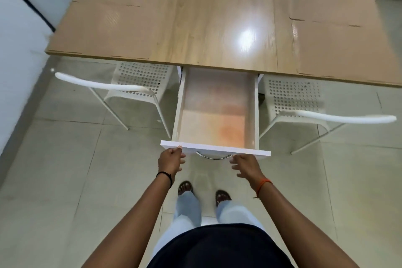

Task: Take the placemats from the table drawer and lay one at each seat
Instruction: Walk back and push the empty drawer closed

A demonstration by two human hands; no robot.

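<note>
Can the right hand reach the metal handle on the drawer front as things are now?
Probably yes. The right hand is open just beside the metal handle under the drawer front, and nothing lies between them.

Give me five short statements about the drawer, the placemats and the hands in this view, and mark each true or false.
1. The drawer is pulled out from under the table. True.
2. A stack of placemats lies inside the drawer. False: the drawer shows only its bare bottom.
3. Four placemats lie on the table, among them the near left placemat and the near right placemat. True.
4. The left hand rests on a chair. False: it is at the left end of the drawer front, thumb on its top edge.
5. The right hand grips the metal handle. False: its spread fingers are at the drawer front, right of the handle.
</note>
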